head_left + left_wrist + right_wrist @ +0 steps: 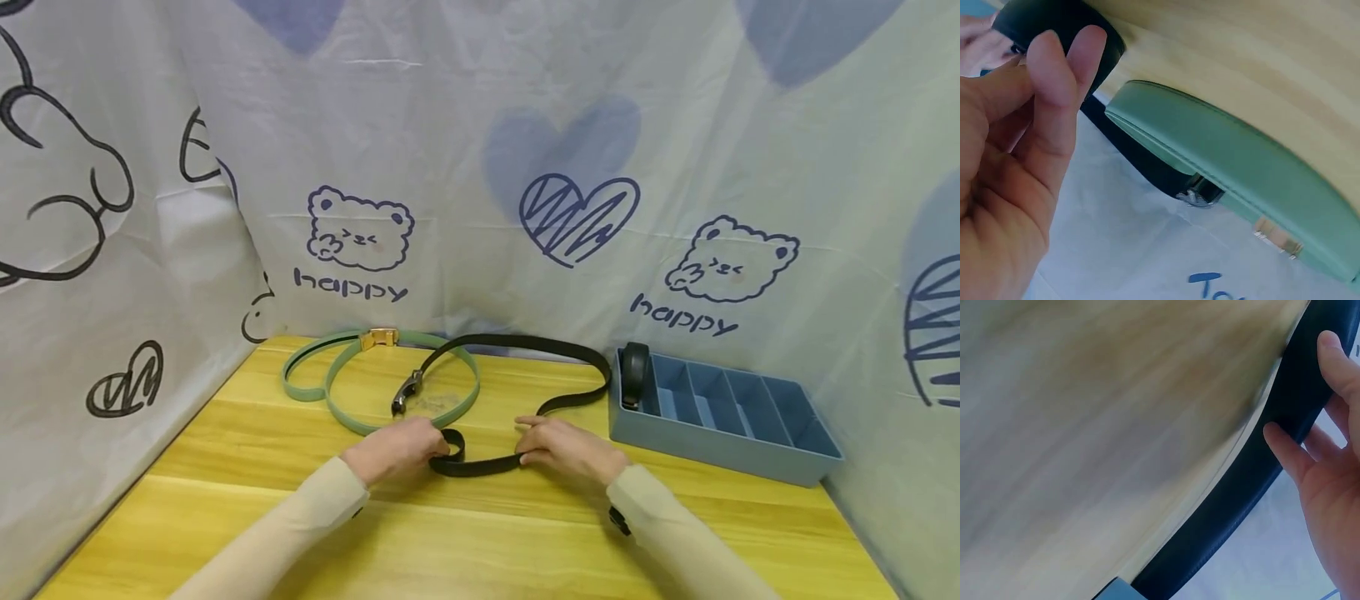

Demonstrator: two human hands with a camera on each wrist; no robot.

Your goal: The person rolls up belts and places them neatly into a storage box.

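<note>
A black belt [555,343] winds over the wooden table on its edge, its dark metal buckle [408,390] lying inside a looped green belt [348,417]. At the near end the black strap bends into a small coil [453,446]. My left hand [397,450] pinches that coil between thumb and finger; the left wrist view shows the fingertips [1054,69] against the strap. My right hand [566,450] touches the strap farther along. In the right wrist view its fingers [1288,447] are spread and fairly straight, some on the strap's near face, others partly hidden behind it.
A blue divided box [720,446] stands at the right, a rolled black belt [635,375] upright in its leftmost compartment. The green belt has a gold buckle [378,337]. A printed white curtain [465,167] rises behind the table [450,550] and along its sides.
</note>
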